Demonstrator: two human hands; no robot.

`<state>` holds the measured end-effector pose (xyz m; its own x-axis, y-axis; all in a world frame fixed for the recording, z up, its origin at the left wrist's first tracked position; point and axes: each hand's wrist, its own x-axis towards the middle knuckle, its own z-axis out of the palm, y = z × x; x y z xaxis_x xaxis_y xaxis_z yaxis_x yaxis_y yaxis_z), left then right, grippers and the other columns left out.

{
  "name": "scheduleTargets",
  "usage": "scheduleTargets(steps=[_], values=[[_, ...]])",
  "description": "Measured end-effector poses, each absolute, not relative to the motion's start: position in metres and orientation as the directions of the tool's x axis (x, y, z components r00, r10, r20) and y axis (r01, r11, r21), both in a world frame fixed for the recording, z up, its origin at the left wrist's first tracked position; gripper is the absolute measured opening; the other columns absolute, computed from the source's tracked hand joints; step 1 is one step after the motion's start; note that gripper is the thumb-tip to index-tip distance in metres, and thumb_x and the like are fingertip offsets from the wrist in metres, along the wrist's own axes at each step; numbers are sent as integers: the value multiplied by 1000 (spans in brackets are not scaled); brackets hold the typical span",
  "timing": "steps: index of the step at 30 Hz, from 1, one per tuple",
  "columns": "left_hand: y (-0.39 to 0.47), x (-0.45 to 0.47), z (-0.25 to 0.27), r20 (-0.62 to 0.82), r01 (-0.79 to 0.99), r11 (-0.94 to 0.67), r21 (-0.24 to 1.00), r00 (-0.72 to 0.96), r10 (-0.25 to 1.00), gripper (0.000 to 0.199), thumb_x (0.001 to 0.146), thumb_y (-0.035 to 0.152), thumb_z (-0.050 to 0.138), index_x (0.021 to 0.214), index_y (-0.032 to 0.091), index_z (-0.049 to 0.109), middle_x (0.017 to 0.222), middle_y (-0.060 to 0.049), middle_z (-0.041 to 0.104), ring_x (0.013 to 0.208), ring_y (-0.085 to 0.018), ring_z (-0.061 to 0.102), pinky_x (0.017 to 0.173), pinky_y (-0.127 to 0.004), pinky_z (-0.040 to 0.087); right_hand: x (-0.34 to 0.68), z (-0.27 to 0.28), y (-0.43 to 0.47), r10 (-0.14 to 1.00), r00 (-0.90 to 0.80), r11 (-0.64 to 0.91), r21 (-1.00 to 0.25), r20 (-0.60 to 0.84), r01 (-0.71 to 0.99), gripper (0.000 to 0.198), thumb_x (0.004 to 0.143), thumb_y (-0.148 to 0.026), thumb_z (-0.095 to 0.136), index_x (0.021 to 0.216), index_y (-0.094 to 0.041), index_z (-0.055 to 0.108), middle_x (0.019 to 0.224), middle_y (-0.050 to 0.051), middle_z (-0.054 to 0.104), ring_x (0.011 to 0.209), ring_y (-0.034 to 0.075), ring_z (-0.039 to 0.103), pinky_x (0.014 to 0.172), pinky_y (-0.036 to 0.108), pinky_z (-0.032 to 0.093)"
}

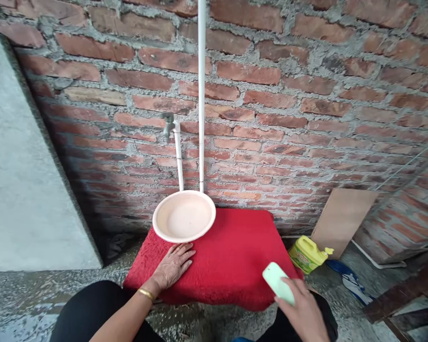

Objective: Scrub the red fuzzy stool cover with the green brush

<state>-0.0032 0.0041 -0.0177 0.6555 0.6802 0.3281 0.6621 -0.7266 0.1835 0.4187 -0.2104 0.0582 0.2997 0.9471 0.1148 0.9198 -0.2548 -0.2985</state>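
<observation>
My left hand (pixel 175 264) lies flat on the red cloth (pixel 240 256), palm down with fingers stretched out. Its fingertips are just at the near rim of a pale pink plastic basin (pixel 184 194), which shows nothing inside. My right hand (pixel 301 306) is closed round a pale green oblong thing (pixel 274 278) with rounded corners and a small dark mark near its far end. It is held over the cloth's near right corner. Its underside is hidden, so I cannot make out its kind.
A grey-green tap (pixel 168 124) on a white pipe stands behind the basin, before a brick wall (pixel 249 99). A yellow jug (pixel 307 255), a leaning board (pixel 343 223) and blue-and-white footwear (pixel 351 281) are on the right. A grey slab (pixel 32 156) stands left.
</observation>
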Motion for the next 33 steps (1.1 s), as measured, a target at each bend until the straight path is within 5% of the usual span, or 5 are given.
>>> scheduleTargets(steps=[4,11,18,26,33], values=[[2,-3,-15,306,670,-720,182,657,689,36,101,40,45,133,32,59,143,-3,56,132,-23,50,112,-47,37,302,73,-170,995,93,-102,-322,-43,941,37,75,-34,60,112,-31,66,118,4,59,104,25,59,97,36,43],[3,-4,-15,321,649,-736,193,667,673,36,101,38,44,134,31,58,143,-3,55,133,-23,48,113,-46,34,202,66,-132,980,-178,139,-342,-84,929,32,75,-37,66,106,-29,65,110,3,57,104,25,55,97,37,40],[1,-1,-15,325,649,-723,237,648,688,35,100,37,47,132,31,60,142,-4,56,131,-22,49,113,-45,34,281,65,-152,995,-4,-23,-258,-102,966,36,75,-31,60,110,-33,65,106,2,61,98,24,61,92,36,44],[-1,2,-12,357,626,-733,267,642,678,35,99,33,49,132,32,59,141,-4,57,131,-22,50,114,-44,32,441,44,-209,929,369,-360,-152,31,921,43,78,-52,47,109,-31,67,97,15,64,85,36,68,76,49,52],[-2,3,-11,355,650,-714,259,624,696,34,97,33,51,130,31,61,141,-4,57,130,-23,51,113,-45,33,331,76,-163,989,147,-147,-202,-18,968,37,83,-43,53,116,-29,65,106,7,62,94,27,65,87,38,48]])
